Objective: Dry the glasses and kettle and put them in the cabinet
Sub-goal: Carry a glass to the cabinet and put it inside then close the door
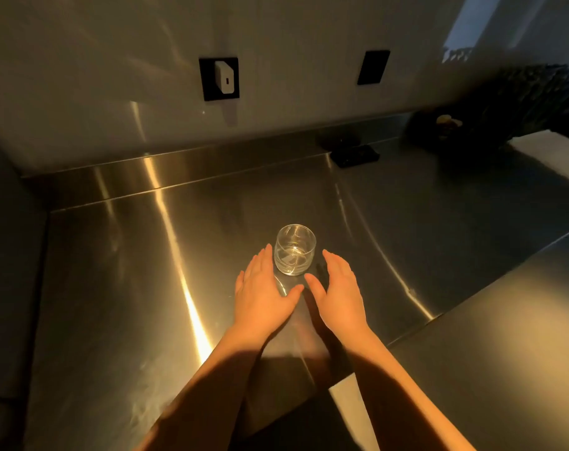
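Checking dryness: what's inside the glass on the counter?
The glass stands upright on the steel counter between open left hand and right hand. No object shows inside; reflections make water film or droplets impossible to judge.

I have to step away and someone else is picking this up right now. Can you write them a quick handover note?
Left hand: open, fingers straight, just left of the glass, holding nothing.
Right hand: open, just right of the glass, holding nothing.
Glass: upright on the steel counter, between both hands; I cannot tell whether either touches it.
Kettle, drying cloth and cabinet: not in view.
Done: nothing confirmed; the glass is not yet in the cabinet.
Left: dry the glasses and kettle, then store them.
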{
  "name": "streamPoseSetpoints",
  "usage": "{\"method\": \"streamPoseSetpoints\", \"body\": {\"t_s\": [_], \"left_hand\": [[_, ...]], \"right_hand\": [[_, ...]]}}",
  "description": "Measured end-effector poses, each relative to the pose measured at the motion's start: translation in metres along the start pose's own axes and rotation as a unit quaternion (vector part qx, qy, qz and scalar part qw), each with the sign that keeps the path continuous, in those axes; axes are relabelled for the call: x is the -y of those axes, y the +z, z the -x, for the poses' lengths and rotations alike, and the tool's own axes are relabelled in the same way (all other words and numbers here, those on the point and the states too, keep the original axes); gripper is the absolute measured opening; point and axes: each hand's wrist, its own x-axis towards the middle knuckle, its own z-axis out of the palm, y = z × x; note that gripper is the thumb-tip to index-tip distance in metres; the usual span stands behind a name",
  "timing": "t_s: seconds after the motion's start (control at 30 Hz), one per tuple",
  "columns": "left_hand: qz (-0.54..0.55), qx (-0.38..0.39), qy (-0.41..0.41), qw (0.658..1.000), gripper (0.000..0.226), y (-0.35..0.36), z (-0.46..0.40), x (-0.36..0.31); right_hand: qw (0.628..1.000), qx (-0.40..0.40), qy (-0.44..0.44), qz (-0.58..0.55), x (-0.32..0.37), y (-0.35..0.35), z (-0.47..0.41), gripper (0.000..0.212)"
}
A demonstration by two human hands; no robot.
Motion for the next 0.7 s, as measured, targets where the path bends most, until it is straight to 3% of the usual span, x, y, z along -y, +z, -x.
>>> {"method": "streamPoseSetpoints", "body": {"t_s": [0.33, 0.43, 0.53, 0.7], "left_hand": [[0.132, 0.038, -0.060, 0.989, 0.116, 0.018, -0.045, 0.000], [0.178, 0.031, -0.079, 0.980, 0.109, 0.024, -0.053, -0.003], [0.205, 0.018, -0.091, 0.974, 0.087, 0.032, -0.059, -0.003], [0.214, -0.020, -0.086, 0.973, 0.066, 0.031, -0.057, -0.007]], "right_hand": [[0.982, 0.111, 0.018, -0.150, -0.011, 0.013, -0.059, 0.084], [0.967, 0.132, 0.029, -0.216, -0.017, 0.019, -0.069, 0.084], [0.951, 0.150, 0.027, -0.269, -0.021, 0.020, -0.076, 0.078], [0.945, 0.171, -0.007, -0.277, -0.023, 0.020, -0.082, 0.073]]}}
